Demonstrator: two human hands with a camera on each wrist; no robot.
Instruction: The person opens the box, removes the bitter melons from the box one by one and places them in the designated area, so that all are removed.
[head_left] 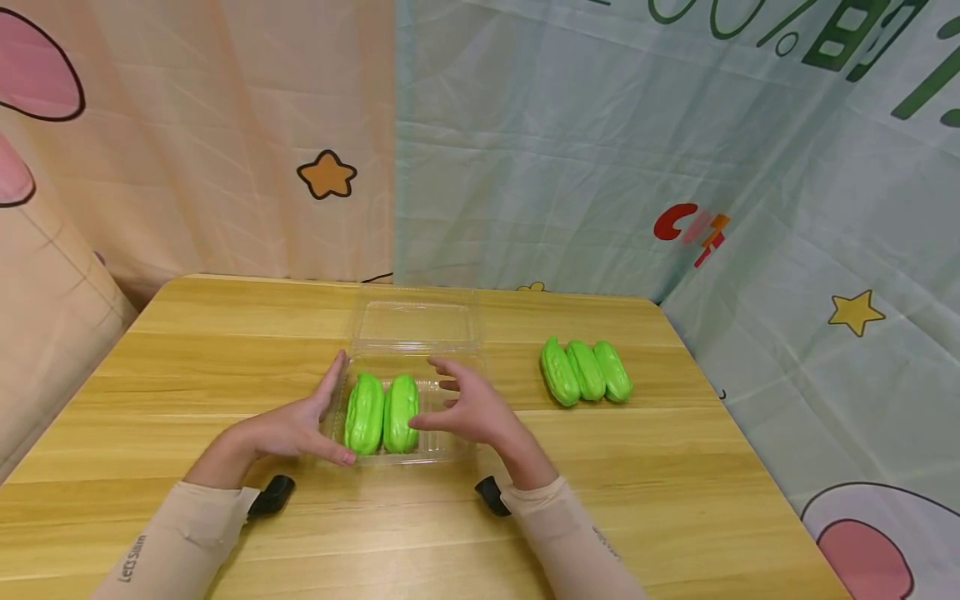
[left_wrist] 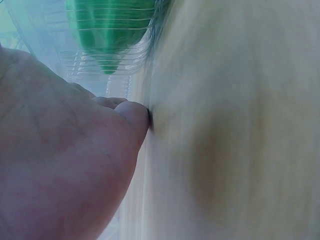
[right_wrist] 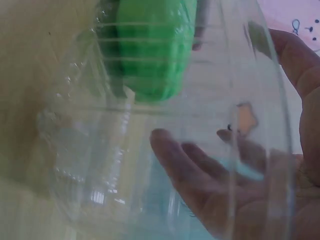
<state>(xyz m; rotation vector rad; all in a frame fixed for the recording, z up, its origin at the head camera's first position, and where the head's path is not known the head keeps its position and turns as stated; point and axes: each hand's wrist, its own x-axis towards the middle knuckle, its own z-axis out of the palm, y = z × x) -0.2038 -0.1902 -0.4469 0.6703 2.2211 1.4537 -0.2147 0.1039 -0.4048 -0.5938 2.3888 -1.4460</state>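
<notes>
A clear plastic clamshell box [head_left: 442, 454] lies on the table with its lid [head_left: 416, 325] folded back. Two green toy cucumbers [head_left: 364, 415] sit side by side in its left part. My left hand [head_left: 292, 427] rests along the box's left side, fingers at the far left corner and thumb by the near edge. Over the box's right part is my right hand [head_left: 468, 404], fingers spread and thumb tip beside the right-hand cucumber [head_left: 401, 414]. In the right wrist view, its fingers [right_wrist: 187, 170] show through the clear wall, with nothing between them and the thumb.
Three more green cucumbers [head_left: 587, 372] lie in a row on the wooden table [head_left: 675, 500], right of the box. Printed curtains [head_left: 525, 150] hang behind the table and on both sides. Black wrist pieces [head_left: 272, 497] stick out from both sleeves.
</notes>
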